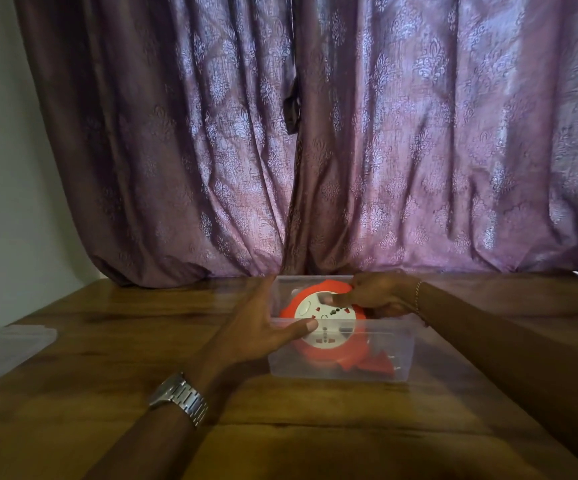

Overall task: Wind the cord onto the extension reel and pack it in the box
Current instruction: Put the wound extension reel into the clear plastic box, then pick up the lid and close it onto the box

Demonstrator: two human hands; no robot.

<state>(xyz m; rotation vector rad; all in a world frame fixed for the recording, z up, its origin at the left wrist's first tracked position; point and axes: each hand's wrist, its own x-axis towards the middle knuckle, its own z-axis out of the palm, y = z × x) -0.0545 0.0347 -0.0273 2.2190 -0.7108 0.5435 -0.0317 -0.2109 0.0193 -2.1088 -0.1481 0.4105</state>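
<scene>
A round red extension reel [329, 355] with a white socket face lies tilted inside a clear plastic box [377, 370] on the wooden table. My right hand [374, 294] grips the reel's far right rim, thumb on the white face. My left hand [259, 327] rests against the box's left wall, fingers spread, thumb over the near rim touching the reel's face. A red plug shape shows through the box's front right corner. The cord itself is not visible.
The wooden table [280, 427] runs to a purple patterned curtain [315, 150] just behind the box. A clear flat lid [3, 351] lies at the table's left edge. A metal watch [180, 398] is on my left wrist.
</scene>
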